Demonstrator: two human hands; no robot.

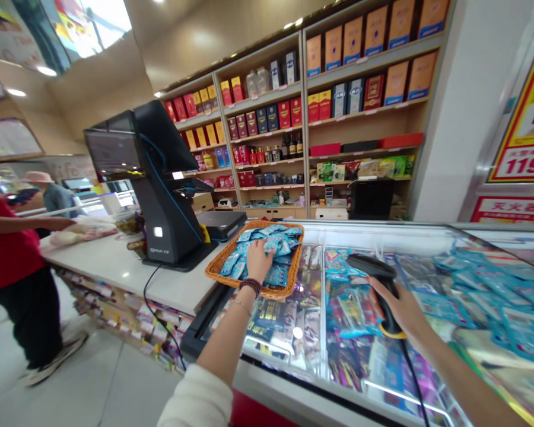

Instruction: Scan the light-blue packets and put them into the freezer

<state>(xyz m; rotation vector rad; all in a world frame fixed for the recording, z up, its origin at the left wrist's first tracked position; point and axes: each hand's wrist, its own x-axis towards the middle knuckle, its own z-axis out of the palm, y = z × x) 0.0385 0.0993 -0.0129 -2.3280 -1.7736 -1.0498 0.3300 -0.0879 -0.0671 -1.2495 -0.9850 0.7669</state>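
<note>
My left hand (258,261) reaches into an orange wicker basket (213,270) heaped with small blue packets (235,261). Its thumb and fingers are bent round the edge of one blue packet (276,242) on top of the heap; the fingertips are partly hidden. A dark bead bracelet circles that wrist. In my right hand (398,308) is a black handheld barcode scanner (376,267) with a yellow-trimmed base, its head pointing left above the glass top. The scanner's cord hangs down towards the front.
The basket rests partly on the glass display freezer (293,367), beside a black checkout terminal (160,196) on a white counter (102,261). More blue packets (507,296) lie at right. A person in red (4,249) stands left. Shelves of boxed bottles (262,121) line the back.
</note>
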